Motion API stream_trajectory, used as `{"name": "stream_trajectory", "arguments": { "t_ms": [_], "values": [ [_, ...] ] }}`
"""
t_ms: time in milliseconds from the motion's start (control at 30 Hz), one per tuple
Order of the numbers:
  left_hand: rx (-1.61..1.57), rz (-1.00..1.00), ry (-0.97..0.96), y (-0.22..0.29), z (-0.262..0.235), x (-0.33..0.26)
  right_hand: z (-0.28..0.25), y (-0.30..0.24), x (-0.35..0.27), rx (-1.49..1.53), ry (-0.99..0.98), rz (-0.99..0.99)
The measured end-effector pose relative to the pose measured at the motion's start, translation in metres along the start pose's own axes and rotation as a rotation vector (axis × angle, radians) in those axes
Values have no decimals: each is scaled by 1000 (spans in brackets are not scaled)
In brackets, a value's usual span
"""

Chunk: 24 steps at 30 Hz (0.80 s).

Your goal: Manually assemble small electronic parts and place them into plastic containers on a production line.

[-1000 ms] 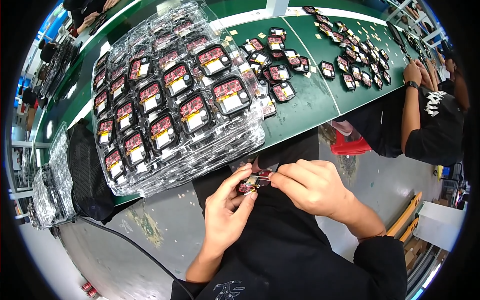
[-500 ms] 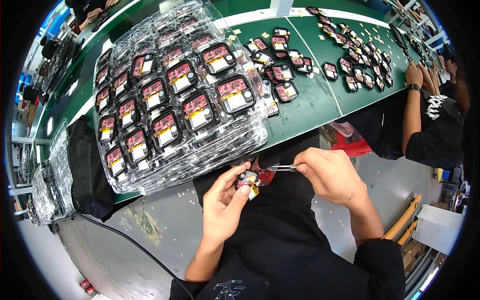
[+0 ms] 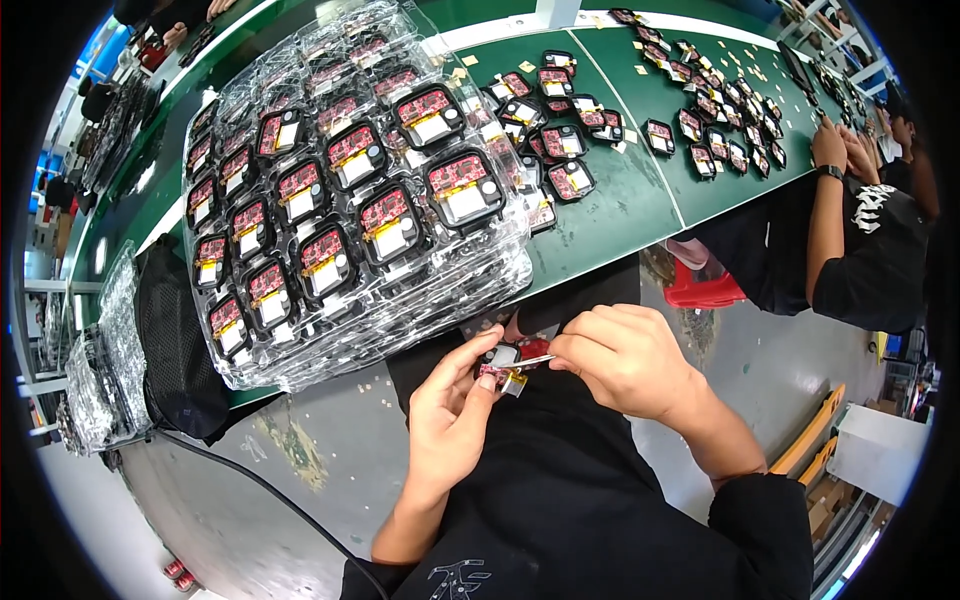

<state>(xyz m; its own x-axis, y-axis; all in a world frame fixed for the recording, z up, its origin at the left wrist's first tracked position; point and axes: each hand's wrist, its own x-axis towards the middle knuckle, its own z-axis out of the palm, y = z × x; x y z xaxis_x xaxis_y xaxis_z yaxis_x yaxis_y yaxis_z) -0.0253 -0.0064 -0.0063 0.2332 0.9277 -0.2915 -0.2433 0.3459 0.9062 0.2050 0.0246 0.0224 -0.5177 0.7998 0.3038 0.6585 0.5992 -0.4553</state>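
Between its thumb and fingers, my left hand (image 3: 447, 428) holds a small black-cased electronic module (image 3: 497, 354) above my lap. Red circuit board and a yellow-and-silver flap show at the module's lower edge. My right hand (image 3: 632, 362) is closed on metal tweezers (image 3: 532, 361), whose tips reach over the module's face. Whether the tips grip a part is too small to tell. Beyond my hands, a stack of clear plastic trays (image 3: 375, 325) stands on the green table. Similar modules (image 3: 467, 187) with red boards and yellow strips fill the top tray's pockets.
Many loose modules (image 3: 563, 141) lie on the green table (image 3: 575, 245), with small pale scraps scattered among them. Another person (image 3: 865, 240) works at the right. A black mesh bag (image 3: 180, 335) and bubble wrap (image 3: 105, 370) are at the left, where a black cable (image 3: 270, 485) runs down.
My right hand has moved left with the tweezers, bringing their tips from beside the module onto its face. The module has tilted slightly in my left hand.
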Motion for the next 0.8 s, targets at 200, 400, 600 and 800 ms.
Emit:
{"name": "stream_trajectory", "arguments": {
  "t_ms": [200,400,600,800],
  "values": [
    [-12,60,78,-8,-6,4,-9,9,-4,53,-113,242],
    [-46,90,64,-8,0,6,5,-8,-3,122,-193,603],
    [-52,64,124,-9,3,5,26,-5,-12,149,-49,473],
    [-59,68,123,-11,2,6,31,3,-17,6,-455,564]
  ]
}}
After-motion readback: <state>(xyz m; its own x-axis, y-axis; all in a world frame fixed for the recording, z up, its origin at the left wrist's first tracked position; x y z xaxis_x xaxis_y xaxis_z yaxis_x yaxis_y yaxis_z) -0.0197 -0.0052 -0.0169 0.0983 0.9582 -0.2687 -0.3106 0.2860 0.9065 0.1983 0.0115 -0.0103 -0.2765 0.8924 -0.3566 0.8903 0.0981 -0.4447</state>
